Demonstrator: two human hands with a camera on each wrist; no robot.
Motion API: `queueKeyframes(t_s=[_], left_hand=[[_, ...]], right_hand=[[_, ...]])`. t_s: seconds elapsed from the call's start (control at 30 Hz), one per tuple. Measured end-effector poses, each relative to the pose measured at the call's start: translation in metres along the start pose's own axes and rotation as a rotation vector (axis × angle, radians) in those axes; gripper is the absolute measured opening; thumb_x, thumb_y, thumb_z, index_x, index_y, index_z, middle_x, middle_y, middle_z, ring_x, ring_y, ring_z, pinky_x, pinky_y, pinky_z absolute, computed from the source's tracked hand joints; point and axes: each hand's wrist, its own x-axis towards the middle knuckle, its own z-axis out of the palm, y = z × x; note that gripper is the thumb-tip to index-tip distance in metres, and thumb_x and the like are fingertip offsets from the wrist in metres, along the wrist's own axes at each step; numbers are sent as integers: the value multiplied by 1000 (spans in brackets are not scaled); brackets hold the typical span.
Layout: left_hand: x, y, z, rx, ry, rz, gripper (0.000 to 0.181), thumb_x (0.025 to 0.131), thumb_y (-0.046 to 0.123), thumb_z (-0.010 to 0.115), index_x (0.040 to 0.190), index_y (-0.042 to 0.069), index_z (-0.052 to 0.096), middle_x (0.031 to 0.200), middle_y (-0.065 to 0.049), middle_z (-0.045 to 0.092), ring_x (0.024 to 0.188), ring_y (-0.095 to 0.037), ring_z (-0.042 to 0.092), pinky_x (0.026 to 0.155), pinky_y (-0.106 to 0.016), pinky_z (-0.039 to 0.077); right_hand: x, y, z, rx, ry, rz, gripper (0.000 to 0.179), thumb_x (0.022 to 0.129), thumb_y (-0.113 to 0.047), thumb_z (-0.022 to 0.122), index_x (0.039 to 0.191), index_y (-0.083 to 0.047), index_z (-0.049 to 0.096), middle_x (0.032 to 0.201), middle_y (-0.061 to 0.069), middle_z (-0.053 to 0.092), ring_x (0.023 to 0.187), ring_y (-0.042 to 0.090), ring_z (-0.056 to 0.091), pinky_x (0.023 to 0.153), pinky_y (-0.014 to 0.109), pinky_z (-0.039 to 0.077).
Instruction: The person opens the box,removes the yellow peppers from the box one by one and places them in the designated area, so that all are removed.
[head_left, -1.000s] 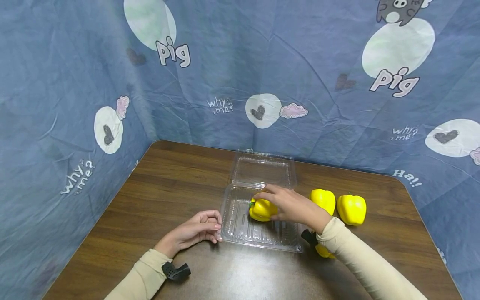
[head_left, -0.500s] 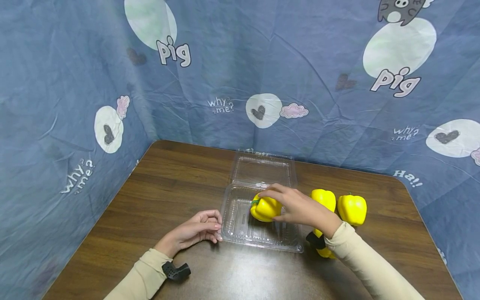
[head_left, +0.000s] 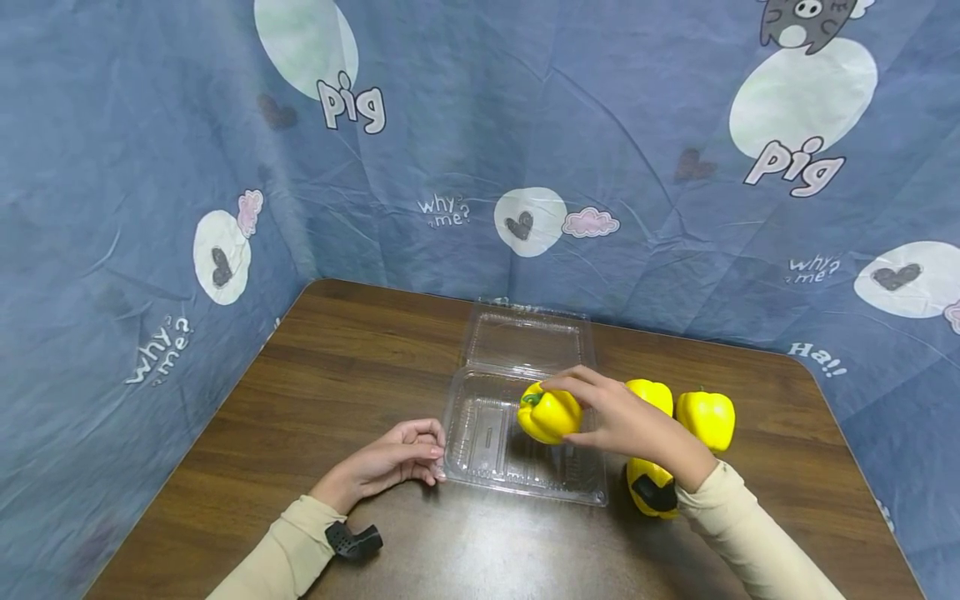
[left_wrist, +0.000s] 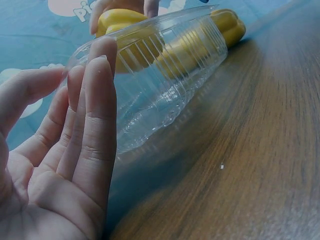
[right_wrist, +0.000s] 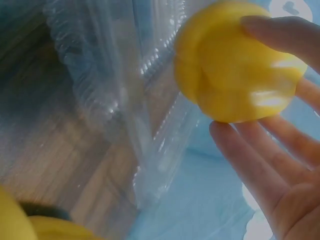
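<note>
My right hand [head_left: 626, 421] grips a yellow bell pepper [head_left: 550, 415], its green stem turned to the left, over the right half of a clear plastic clamshell container [head_left: 483, 477]. Seen from the right wrist, the thumb and fingertips spread around the smooth bottom of the pepper [right_wrist: 235, 65]. At the container's near left corner, my left hand [head_left: 393, 460] pinches the rim. The left wrist view shows that hand's thumb and fingertips [left_wrist: 97, 82] meeting at the edge of the container [left_wrist: 145, 110].
Folded back behind the base lies the container's lid [head_left: 525, 340]. To the right stand more yellow bell peppers: one at the far right [head_left: 706, 420], one partly behind the right hand [head_left: 652, 395], and one nearer the front [head_left: 647, 483]. A printed blue cloth [head_left: 420, 142] hangs behind the wooden table [head_left: 360, 358].
My right hand has lifted the bell pepper and carried it to the right inside the container's outline, its stem now turned more into view. The left hand has stayed at the rim.
</note>
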Motion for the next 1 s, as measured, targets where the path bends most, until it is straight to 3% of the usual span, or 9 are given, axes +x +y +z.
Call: queueKeyframes(t_s=[0.3,0.53,0.83,1.0], left_hand=[[0,1,1,-1,10,-11,9,104,4,50,109,10,54,91,1,68,85,-13,74,76,-24,62],[1,0,-1,2,-4,4,11,104,2,48,108,10,55,92,1,68,85,-12,74,76,-23,62],[0,0,0,-2,-5,4,12,105,2,48,108,10,55,92,1,68,86,-12,74,76,-23,62],[1,1,1,-3,-23,28,13,104,1,47,108,10,55,92,2,68,87,-13,75,76,-23,62]], right_hand=[[-24,12,-5,112,67,54,77,76,-16,93,143,-20,57,139,2,61,107,17,67,84,38,63],[-41,23,-3,356,95,116,76,78,-15,91,145,-21,55,140,4,59,116,20,63,90,44,64],[-61,33,2,473,143,214,71,81,-19,89,144,-21,56,145,7,58,122,26,61,90,42,64],[-70,35,1,556,168,228,73,83,-14,87,147,-17,53,148,12,54,122,7,60,91,39,64]])
